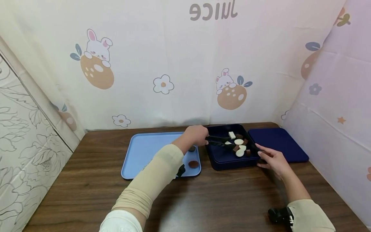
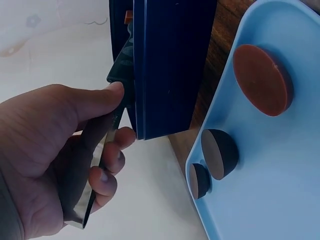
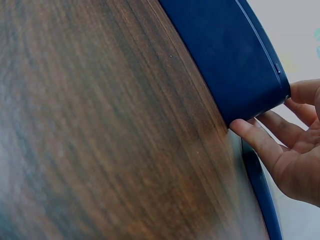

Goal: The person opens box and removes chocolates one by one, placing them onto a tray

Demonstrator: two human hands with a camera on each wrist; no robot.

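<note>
My left hand (image 1: 197,134) grips a pair of tongs (image 1: 215,143), its black tips reaching into the dark blue box (image 1: 229,166). In the left wrist view the tongs' metal handle (image 2: 86,202) lies in the palm, with the thumb on the black part. Inside the box, white pieces (image 1: 239,152) and brown pieces (image 1: 236,148) that look like chocolates lie in a loose heap. Whether the tips pinch one is too small to tell. At the box's front right corner, my right hand (image 1: 273,161) holds its wall with thumb and fingers.
A light blue tray (image 1: 145,145) lies left of the box, partly behind my left arm. On it sit a reddish-brown oval piece (image 2: 262,80) and two darker pieces (image 2: 220,154). The flat dark blue lid (image 1: 281,145) lies right of the box. A patterned curtain (image 1: 179,106) hangs behind the wooden table (image 1: 220,199).
</note>
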